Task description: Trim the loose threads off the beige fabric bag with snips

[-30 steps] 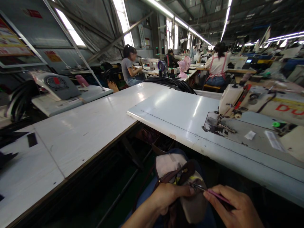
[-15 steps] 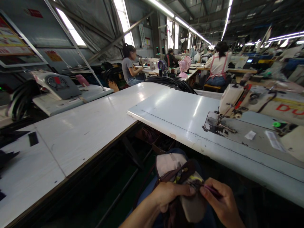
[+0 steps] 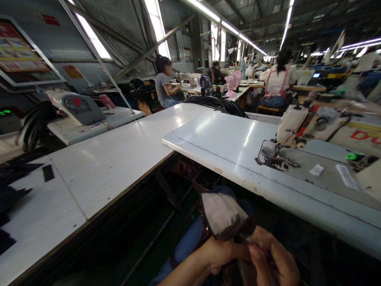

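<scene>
A small beige and dark brown zippered bag [image 3: 224,212] rests over my lap, below the table edge. My left hand [image 3: 218,254] is closed on its dark brown lower part, the thumb pointing right. Close beside it, my right hand [image 3: 272,254] is pinched at the bag's right edge. What sits between those fingers is hidden and blurred. A stretch of zipper teeth shows along the bag's near edge, and the bag's lower part is covered by my hands.
A sewing machine [image 3: 300,131] stands on the white table [image 3: 208,135] at right, with a small white paper [image 3: 316,170] near it. A long white worktop [image 3: 113,159] runs along the left, with dark fabric pieces [image 3: 14,198]. Co-workers sit farther back.
The bag has turned so its beige panel faces up and covers the opening where yellow showed. My hands have dropped slightly. The purple-pink item at my right fingers no longer shows.
</scene>
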Tool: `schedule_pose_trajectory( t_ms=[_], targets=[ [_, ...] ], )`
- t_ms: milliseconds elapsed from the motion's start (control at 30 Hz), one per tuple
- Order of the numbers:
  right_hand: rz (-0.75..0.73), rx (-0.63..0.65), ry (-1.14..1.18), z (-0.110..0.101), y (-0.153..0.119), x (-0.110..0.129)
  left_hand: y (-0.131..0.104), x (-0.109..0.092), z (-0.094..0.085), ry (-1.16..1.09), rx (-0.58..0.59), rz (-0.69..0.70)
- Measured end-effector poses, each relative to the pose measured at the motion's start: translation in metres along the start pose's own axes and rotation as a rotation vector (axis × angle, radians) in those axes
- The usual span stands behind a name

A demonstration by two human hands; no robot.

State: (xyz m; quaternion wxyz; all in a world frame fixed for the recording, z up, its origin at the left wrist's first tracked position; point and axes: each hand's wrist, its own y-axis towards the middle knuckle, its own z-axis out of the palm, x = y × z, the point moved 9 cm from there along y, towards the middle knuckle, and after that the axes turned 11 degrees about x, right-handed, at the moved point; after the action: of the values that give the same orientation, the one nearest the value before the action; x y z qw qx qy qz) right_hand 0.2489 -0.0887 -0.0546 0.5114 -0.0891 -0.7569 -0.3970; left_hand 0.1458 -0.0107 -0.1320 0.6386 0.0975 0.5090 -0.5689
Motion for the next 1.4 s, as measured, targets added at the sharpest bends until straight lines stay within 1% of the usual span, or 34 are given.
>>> schedule_pose_trajectory(
  t_ms=[67, 100, 167, 200, 233, 267, 333, 367, 433, 500, 633, 700, 767, 833, 933, 1000, 1033, 1067, 1100, 1133, 1167, 1267, 1300, 1333, 1400],
  targets=[
    [0.176, 0.113, 0.076, -0.002, 0.013, -0.017, -0.001, -0.004, 0.006, -0.056, 0.031, 0.026],
    [0.255, 0.152, 0.076, -0.007, 0.019, -0.026, -0.002, -0.006, 0.007, -0.095, 0.03, 0.022],
    [0.286, 0.18, 0.019, -0.023, 0.029, -0.034, -0.006, -0.008, 0.004, -0.148, 0.004, -0.008],
    [0.287, 0.228, -0.021, -0.026, 0.031, -0.037, -0.008, -0.008, 0.002, -0.158, -0.012, -0.016],
    [0.277, 0.314, -0.052, -0.024, 0.033, -0.038, -0.01, -0.009, 0.0, -0.16, -0.02, -0.013],
    [0.261, 0.422, -0.07, -0.017, 0.032, -0.038, -0.011, -0.01, -0.001, -0.163, -0.025, -0.006],
    [0.215, 0.624, -0.074, 0.002, 0.026, -0.035, -0.012, -0.011, -0.002, -0.165, -0.048, 0.031],
    [0.185, 0.687, -0.066, 0.01, 0.024, -0.032, -0.012, -0.012, -0.004, -0.164, -0.07, 0.05],
    [0.147, 0.719, -0.06, 0.02, 0.022, -0.028, -0.012, -0.009, -0.006, -0.164, -0.113, 0.05],
    [0.134, 0.671, -0.089, 0.024, 0.024, -0.029, -0.01, -0.007, -0.005, -0.158, -0.124, 0.032],
    [0.086, 0.392, -0.178, 0.014, 0.026, -0.034, -0.005, -0.007, -0.004, -0.116, -0.084, 0.014],
    [0.101, 0.333, -0.186, 0.013, 0.025, -0.04, -0.004, -0.008, -0.004, -0.096, -0.062, 0.004],
    [0.128, 0.336, -0.181, 0.015, 0.025, -0.044, -0.004, -0.01, -0.005, -0.091, -0.061, 0.0],
    [0.155, 0.357, -0.167, 0.014, 0.027, -0.043, -0.005, -0.014, -0.006, -0.099, -0.088, 0.033],
    [0.237, 0.468, -0.118, 0.012, 0.029, -0.042, -0.009, -0.019, -0.01, -0.146, -0.164, 0.114],
    [0.329, 0.518, -0.092, 0.005, 0.027, -0.042, -0.012, -0.017, -0.015, -0.197, -0.232, 0.12],
    [0.377, 0.509, -0.068, 0.0, 0.025, -0.042, -0.014, -0.015, -0.018, -0.214, -0.273, 0.108],
    [0.414, 0.469, -0.018, -0.008, 0.024, -0.041, -0.016, -0.011, -0.021, -0.221, -0.31, 0.086],
    [0.443, 0.416, 0.076, -0.014, 0.023, -0.04, -0.017, -0.008, -0.024, -0.216, -0.34, 0.057],
    [0.468, 0.355, 0.232, -0.019, 0.021, -0.038, -0.018, -0.006, -0.026, -0.205, -0.357, 0.029],
    [0.481, 0.289, 0.444, -0.021, 0.019, -0.037, -0.018, -0.003, -0.026, -0.196, -0.361, 0.0],
    [0.509, 0.151, 1.172, -0.011, 0.015, -0.032, -0.016, 0.003, -0.024, -0.172, -0.335, -0.076],
    [0.522, 0.126, 1.357, -0.005, 0.015, -0.031, -0.015, 0.002, -0.024, -0.165, -0.339, -0.074],
    [0.535, 0.101, 1.488, -0.002, 0.016, -0.032, -0.015, 0.001, -0.024, -0.162, -0.349, -0.063],
    [0.564, 0.052, 1.622, 0.003, 0.017, -0.037, -0.015, -0.001, -0.025, -0.165, -0.362, -0.041]
  ],
)
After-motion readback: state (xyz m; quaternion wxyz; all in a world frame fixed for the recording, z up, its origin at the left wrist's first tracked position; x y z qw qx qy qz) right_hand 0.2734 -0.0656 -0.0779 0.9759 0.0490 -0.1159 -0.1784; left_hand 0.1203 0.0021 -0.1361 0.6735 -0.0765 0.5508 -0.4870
